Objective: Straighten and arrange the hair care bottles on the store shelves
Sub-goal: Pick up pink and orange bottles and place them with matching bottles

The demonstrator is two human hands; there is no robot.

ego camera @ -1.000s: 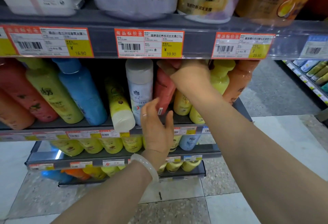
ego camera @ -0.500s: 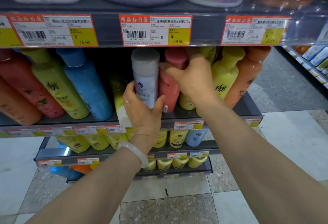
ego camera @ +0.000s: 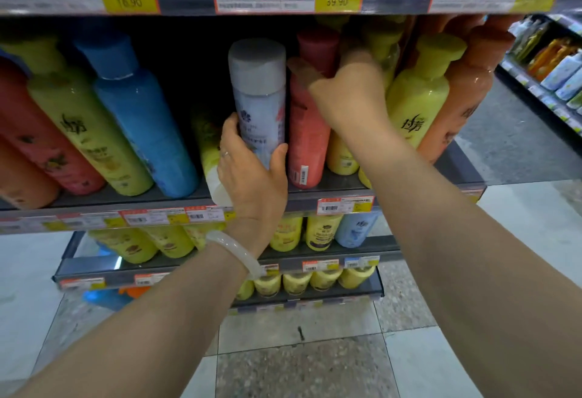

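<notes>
L hand [ego camera: 252, 174] grasps the lower body of the white bottle w/ grey cap [ego camera: 259, 98]: thumb on its right side, fingers wrapped round the left. Bottle stands near upright at the front of the middle shelf [ego camera: 333, 191], its base hidden behind the grip.

R hand [ego camera: 348, 95] reaches in just right of that grip, fingers curled round the top of a bottle behind the red bottle [ego camera: 307, 133]; motion blur, so which bottle it holds can't be told for sure. Red bottle stands touching, or nearly, the white one's right side.

Left of the L grip: a pale yellow bottle [ego camera: 209, 148] leans forward, cap end at the shelf lip, partly behind the hand. Further left, the blue bottle [ego camera: 141, 120] and green-yellow bottle [ego camera: 88, 126] lean too.

Step in hand, as judged: square up the white bottle.
- Keep the grip low; turn label to face front.
- Seat base flat, flush w/ the red bottle's front.
- Steady neighbours w/ R hand; crowded row can topple.
- Mind the leaning yellow bottle at the lip; likely next to set upright.
</notes>
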